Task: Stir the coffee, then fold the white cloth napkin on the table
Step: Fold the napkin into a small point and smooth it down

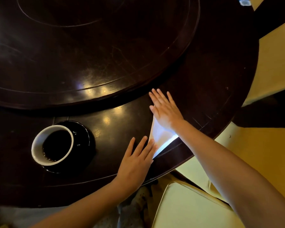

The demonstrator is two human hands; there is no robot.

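Note:
The white cloth napkin (pixel 160 137) lies folded into a narrow shape near the table's front edge, mostly covered by my hands. My right hand (pixel 164 111) rests flat on its far part, fingers spread and pointing away from me. Flat on the table lies my left hand (pixel 136 160), its fingertips touching the napkin's near left corner. A white cup of dark coffee (pixel 52 145) stands on a black saucer (pixel 84 137) to the left of my hands. No spoon is visible.
The dark round wooden table (pixel 122 122) carries a large raised turntable (pixel 89 55) at its centre. Yellow cushioned seats (pixel 187 209) stand below the table edge at the right. Yellow floor shows beyond.

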